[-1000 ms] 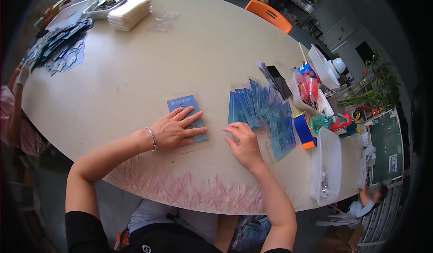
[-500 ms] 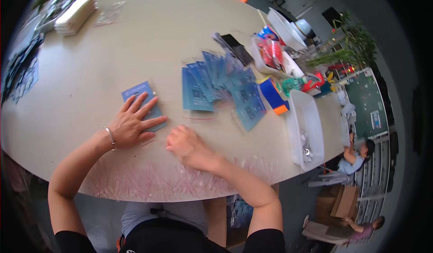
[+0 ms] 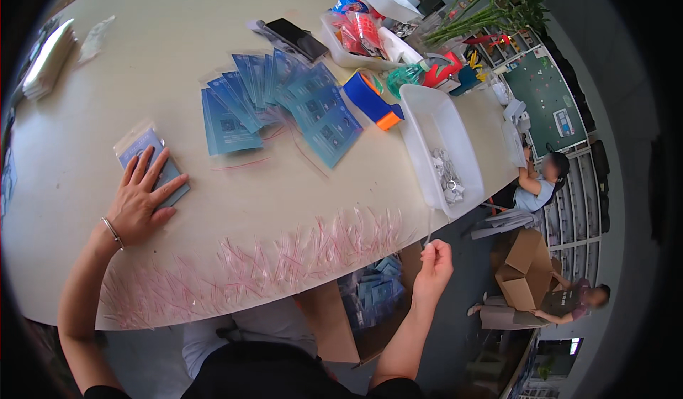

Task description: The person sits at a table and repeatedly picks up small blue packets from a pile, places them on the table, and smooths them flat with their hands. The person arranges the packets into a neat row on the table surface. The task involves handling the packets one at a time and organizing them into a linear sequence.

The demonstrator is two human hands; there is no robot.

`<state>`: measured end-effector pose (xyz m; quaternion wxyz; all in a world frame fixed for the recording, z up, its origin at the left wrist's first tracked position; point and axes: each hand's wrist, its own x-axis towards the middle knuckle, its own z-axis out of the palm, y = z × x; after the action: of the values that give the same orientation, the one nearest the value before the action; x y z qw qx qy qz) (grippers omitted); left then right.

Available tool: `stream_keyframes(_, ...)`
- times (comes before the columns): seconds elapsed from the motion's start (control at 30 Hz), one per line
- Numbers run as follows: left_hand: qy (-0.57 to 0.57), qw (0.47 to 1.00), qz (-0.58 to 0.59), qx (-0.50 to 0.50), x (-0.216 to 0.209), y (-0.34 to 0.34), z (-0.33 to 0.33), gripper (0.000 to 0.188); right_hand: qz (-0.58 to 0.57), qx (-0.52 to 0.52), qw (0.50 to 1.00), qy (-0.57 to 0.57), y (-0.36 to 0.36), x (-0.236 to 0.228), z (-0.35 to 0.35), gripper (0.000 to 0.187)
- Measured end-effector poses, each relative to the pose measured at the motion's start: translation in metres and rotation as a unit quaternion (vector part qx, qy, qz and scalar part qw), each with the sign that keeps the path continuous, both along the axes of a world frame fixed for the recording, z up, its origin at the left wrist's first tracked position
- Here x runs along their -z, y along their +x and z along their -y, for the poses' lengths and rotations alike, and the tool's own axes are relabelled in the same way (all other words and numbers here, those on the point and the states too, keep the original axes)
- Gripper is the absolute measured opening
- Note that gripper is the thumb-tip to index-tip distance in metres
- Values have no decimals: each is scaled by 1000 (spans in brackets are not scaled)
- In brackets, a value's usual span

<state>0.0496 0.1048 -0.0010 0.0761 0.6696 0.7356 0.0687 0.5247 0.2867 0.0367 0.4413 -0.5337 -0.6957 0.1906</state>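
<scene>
My left hand (image 3: pixel 142 201), a bracelet at its wrist, lies flat with fingers spread. Under it is a blue card in a clear plastic sleeve (image 3: pixel 133 143), partly covered by the fingers. My right hand (image 3: pixel 432 264) is raised beyond the table's front edge, thumb and fingers pinched together. From the pinch a thin clear strip (image 3: pixel 428 229) sticks up. Many thin clear strips with red edges (image 3: pixel 284 256) lie heaped along the front edge. Several blue cards in clear sleeves (image 3: pixel 235 125) lie fanned out in the middle.
At the right stands a white bin (image 3: pixel 459 135) with small metal-ringed parts inside. Beside it are a blue and orange tape dispenser (image 3: pixel 370 100), a phone (image 3: pixel 295 37) and a basket of red packets (image 3: pixel 356 57). Below the table edge sits an open cardboard box (image 3: pixel 331 321) holding blue packages. Two people are farther right.
My right hand has moved right, from beside the card to past the table's front edge, and a strip now shows in it. The whole view has shifted; my left hand stays on the card.
</scene>
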Motion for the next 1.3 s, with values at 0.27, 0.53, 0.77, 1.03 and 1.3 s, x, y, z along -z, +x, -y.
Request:
stream_keyframes(0.27,-8,1000,-13,-4,3,3,-5,58,244,21,963,-111,19,32,-11,12)
stream_keyframes(0.53,-23,999,-27,39,-1,-2,-1,55,324,6,946,11,1,-16,-33,8)
stream_keyframes(0.77,6,997,-51,62,14,-8,5,60,124,-398,908,-30,-221,-26,14,30)
stream_keyframes(1.03,17,998,-1,59,9,-7,7,65,136,-553,822,-29,-306,36,21,34)
stream_keyframes(1.3,116,989,58,69,14,-10,12,58,118,-585,794,118,-307,58,15,12)
